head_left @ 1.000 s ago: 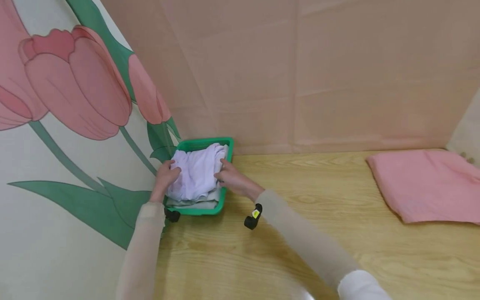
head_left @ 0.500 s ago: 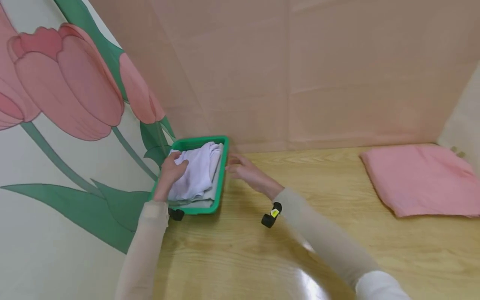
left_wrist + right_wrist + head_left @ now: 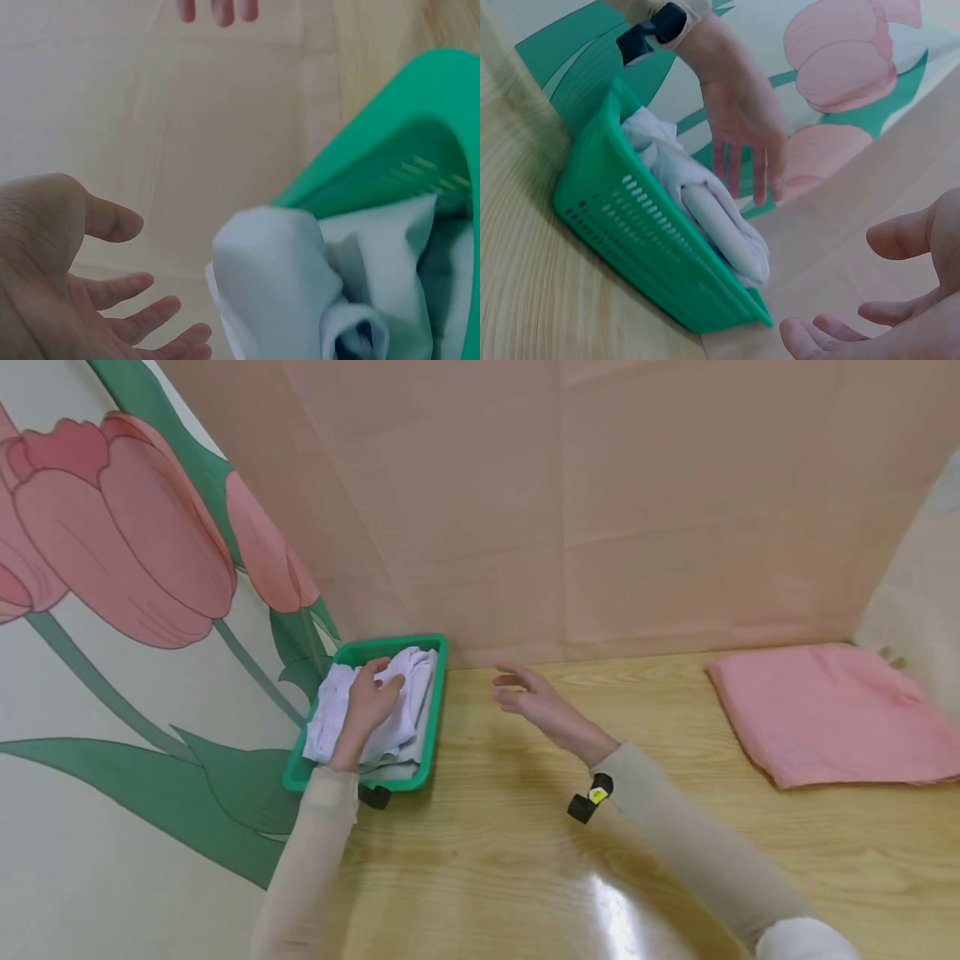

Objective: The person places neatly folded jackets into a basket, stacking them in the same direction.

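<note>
A green plastic basket with slotted sides stands in the corner by the tulip wall. Inside it lies a folded pale lilac garment, on top of a greyish-white folded cloth. My left hand hovers over the garment with relaxed fingers; the right wrist view shows that hand raised clear of the cloth. To the right of the basket, above the wooden surface, my right hand is in the air, its fingers loosely bent and holding nothing.
A folded pink cloth lies on the wooden surface at the right. Behind stands a beige-pink hanging sheet. The wall with printed tulips borders the left side, close to the basket.
Both hands have let go of the lilac garment. My right hand has moved right, out of the basket, and the left has shifted right and lifted above the garment.
</note>
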{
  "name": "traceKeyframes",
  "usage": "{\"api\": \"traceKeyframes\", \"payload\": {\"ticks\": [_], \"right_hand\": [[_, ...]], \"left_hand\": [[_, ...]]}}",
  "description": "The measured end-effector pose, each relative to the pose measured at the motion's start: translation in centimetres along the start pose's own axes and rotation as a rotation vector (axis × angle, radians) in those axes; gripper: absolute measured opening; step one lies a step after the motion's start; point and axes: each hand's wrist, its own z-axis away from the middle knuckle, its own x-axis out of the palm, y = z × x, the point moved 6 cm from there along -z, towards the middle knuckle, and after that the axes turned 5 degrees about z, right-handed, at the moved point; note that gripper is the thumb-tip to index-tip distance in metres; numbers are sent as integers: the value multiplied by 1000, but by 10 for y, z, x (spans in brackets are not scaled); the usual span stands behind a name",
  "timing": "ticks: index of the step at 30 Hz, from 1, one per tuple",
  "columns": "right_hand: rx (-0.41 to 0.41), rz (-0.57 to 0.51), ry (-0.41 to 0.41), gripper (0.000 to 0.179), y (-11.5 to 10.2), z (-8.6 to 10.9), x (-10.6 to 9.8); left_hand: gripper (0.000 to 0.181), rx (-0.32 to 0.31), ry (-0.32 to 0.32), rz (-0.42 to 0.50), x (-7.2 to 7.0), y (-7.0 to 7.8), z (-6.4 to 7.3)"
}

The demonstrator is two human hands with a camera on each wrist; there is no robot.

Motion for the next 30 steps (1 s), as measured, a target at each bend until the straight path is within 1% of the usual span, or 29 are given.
{"api": "traceKeyframes", "payload": {"ticks": [10, 15, 19, 22, 26, 30], "right_hand": [[-37, 32, 61, 69, 4, 30, -44], [-23, 73, 97, 71, 7, 43, -67], [-24, 107, 131, 72, 8, 52, -86], [-28, 118, 164, 71, 6, 57, -101], [-28, 128, 206, 68, 5, 65, -119], [-51, 123, 243, 67, 6, 76, -135]], "left_hand": [[53, 71, -35, 70, 28, 32, 6], [51, 119, -61, 106, 43, 42, 10], [51, 144, -72, 111, 51, 51, 14], [51, 164, -72, 123, 58, 58, 16], [51, 195, -69, 164, 68, 66, 18], [49, 193, -63, 223, 79, 70, 19]]}}
